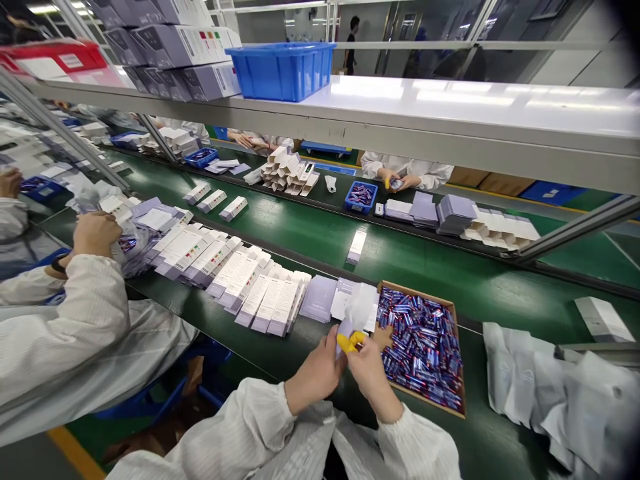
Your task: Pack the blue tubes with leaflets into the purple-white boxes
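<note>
My left hand (317,370) is closed on a small lilac item (345,328), perhaps a folded leaflet or card; its exact kind is partly hidden by my fingers. Yellow finger covers are on my right hand (369,371), which pinches the same item from the other side. Just beyond the fingers is a crumpled clear plastic bag (361,304); I cannot tell whether it is attached to the item. Behind it lie lilac leaflets (319,298). Close to my right hand stands a shallow cardboard tray (461,360) full of small blue-and-red batteries (420,343).
White-and-lilac cartons (273,303) line the bench leftward. One carton (357,247) lies on the green conveyor (400,260). Plastic bags (565,393) hang at right. A shelf (450,113) with a blue bin (283,72) crosses above. A co-worker's arm (97,287) is at left.
</note>
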The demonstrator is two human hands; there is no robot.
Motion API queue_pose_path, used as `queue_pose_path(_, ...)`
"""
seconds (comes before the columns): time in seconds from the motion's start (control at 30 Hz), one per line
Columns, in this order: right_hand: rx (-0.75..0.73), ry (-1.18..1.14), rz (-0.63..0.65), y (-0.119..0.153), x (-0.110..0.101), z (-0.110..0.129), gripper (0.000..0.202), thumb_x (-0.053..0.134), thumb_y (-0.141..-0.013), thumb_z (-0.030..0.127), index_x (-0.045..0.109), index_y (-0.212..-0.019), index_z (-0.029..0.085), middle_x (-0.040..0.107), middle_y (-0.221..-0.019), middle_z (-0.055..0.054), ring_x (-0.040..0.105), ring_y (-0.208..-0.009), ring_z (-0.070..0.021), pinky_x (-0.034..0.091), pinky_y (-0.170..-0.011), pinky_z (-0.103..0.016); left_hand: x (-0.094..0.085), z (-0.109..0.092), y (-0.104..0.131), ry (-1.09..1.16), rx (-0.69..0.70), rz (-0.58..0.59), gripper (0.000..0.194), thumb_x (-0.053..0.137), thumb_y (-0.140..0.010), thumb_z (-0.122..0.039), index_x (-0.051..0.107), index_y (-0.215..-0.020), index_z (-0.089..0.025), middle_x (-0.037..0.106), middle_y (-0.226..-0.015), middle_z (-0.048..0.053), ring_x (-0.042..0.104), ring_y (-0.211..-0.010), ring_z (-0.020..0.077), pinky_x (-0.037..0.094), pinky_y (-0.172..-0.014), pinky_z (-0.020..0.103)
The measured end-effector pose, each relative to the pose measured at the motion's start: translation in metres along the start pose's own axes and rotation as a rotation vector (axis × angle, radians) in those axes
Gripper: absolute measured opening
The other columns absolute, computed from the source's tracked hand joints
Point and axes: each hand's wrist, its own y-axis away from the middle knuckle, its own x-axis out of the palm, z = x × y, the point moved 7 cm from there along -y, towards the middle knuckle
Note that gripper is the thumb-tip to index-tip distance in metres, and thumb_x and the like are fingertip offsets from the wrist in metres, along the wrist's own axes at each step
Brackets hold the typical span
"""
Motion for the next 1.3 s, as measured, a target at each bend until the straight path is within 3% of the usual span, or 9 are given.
queue_pose_path(0.2, 0.087, -0.337, -0.276, -0.019, -0.046, -0.026, 0.034, 0.073, -0.043, 0.035, 0.051, -0.061, 0.017, 0.052, -0.052, 0.005, 0.049, -0.048, -0.0102, 0.042, -0.047, -0.023, -0.004, 0.016, 0.016, -0.308, -0.007, 0.068, 0.067, 0.044, -0.078, -0.043, 0.017, -0.134, -0.019, 0.045, -0.116, 0.014, 0.052, -0.096, 0.0262, 0.042, -0.081, 0.037)
queue_pose_path(0.27, 0.101, -0.391, -0.362, -0.023, -0.064, -0.029, 0.038, 0.075, -0.039, 0.034, 0.050, -0.061, 0.017, 0.051, -0.051, 0.006, 0.050, -0.048, -0.0099, 0.044, -0.046, -0.022, -0.039, 0.022, 0.011, -0.305, 0.013, -0.061, 0.056, 0.042, -0.078, -0.047, 0.032, -0.127, -0.020, 0.048, -0.115, 0.011, 0.050, -0.099, 0.0225, 0.041, -0.084, 0.033)
queue_pose_path(0.3, 0.114, -0.427, -0.389, -0.025, -0.070, -0.031, 0.039, 0.077, -0.036, 0.032, 0.050, -0.061, 0.017, 0.052, -0.052, 0.007, 0.051, -0.049, -0.0103, 0.045, -0.046, -0.022, -0.069, 0.028, 0.008, -0.347, -0.036, -0.232, 0.047, 0.035, -0.082, -0.046, 0.040, -0.120, -0.019, 0.050, -0.112, 0.009, 0.049, -0.100, 0.0203, 0.040, -0.085, 0.031)
queue_pose_path(0.4, 0.174, -0.515, -0.388, -0.025, -0.072, -0.035, 0.045, 0.079, -0.030, 0.026, 0.052, -0.065, 0.016, 0.057, -0.059, 0.005, 0.056, -0.056, -0.0124, 0.050, -0.050, -0.024, -0.166, 0.057, 0.012, -0.697, -0.441, -0.780, 0.038, 0.032, -0.083, -0.042, 0.047, -0.106, -0.015, 0.052, -0.104, 0.010, 0.047, -0.100, 0.0209, 0.036, -0.086, 0.033)
queue_pose_path(0.5, 0.213, -0.557, -0.293, -0.020, -0.054, -0.036, 0.047, 0.080, -0.028, 0.022, 0.054, -0.067, 0.016, 0.060, -0.063, 0.004, 0.057, -0.058, -0.0136, 0.052, -0.050, -0.024, -0.219, 0.083, 0.006, -0.777, -0.607, -0.895, 0.040, 0.046, -0.076, -0.040, 0.046, -0.103, -0.011, 0.048, -0.105, 0.016, 0.044, -0.101, 0.0300, 0.034, -0.082, 0.042)
queue_pose_path(0.6, 0.189, -0.543, -0.193, -0.017, -0.035, -0.035, 0.045, 0.079, -0.030, 0.020, 0.056, -0.068, 0.016, 0.061, -0.063, 0.004, 0.058, -0.061, -0.0147, 0.053, -0.050, -0.024, -0.239, 0.102, -0.002, -0.806, -0.633, -0.899, 0.043, 0.053, -0.070, -0.038, 0.045, -0.100, -0.009, 0.048, -0.104, 0.018, 0.042, -0.100, 0.0323, 0.031, -0.082, 0.044)
queue_pose_path(0.87, 0.202, -0.623, -0.209, -0.021, -0.036, -0.026, 0.044, 0.077, -0.032, 0.016, 0.057, -0.070, 0.018, 0.063, -0.069, 0.002, 0.060, -0.063, -0.0162, 0.054, -0.052, -0.029, -0.229, 0.094, -0.001, -0.813, -0.525, -0.850, 0.042, 0.056, -0.070, -0.033, 0.041, -0.102, -0.009, 0.048, -0.104, 0.015, 0.045, -0.100, 0.0265, 0.034, -0.083, 0.036)
queue_pose_path(1.13, 0.109, -0.799, -0.070, -0.035, -0.030, 0.047, 0.041, 0.076, -0.046, 0.027, 0.054, -0.080, 0.019, 0.063, -0.074, 0.001, 0.060, -0.072, -0.0173, 0.054, -0.065, -0.038, -0.123, 0.050, 0.019, -0.618, 0.049, -0.427, 0.044, 0.052, -0.075, -0.028, 0.039, -0.115, -0.019, 0.054, -0.111, 0.007, 0.049, -0.102, 0.0220, 0.040, -0.086, 0.034)
queue_pose_path(1.3, 0.091, -0.729, -0.134, -0.042, -0.015, 0.052, 0.043, 0.078, -0.039, 0.028, 0.051, -0.071, 0.018, 0.058, -0.067, 0.003, 0.057, -0.067, -0.0165, 0.052, -0.065, -0.041, -0.105, 0.027, 0.024, -0.510, 0.111, -0.365, 0.045, 0.051, -0.075, -0.032, 0.039, -0.117, -0.021, 0.053, -0.116, 0.007, 0.048, -0.106, 0.0231, 0.039, -0.088, 0.036)
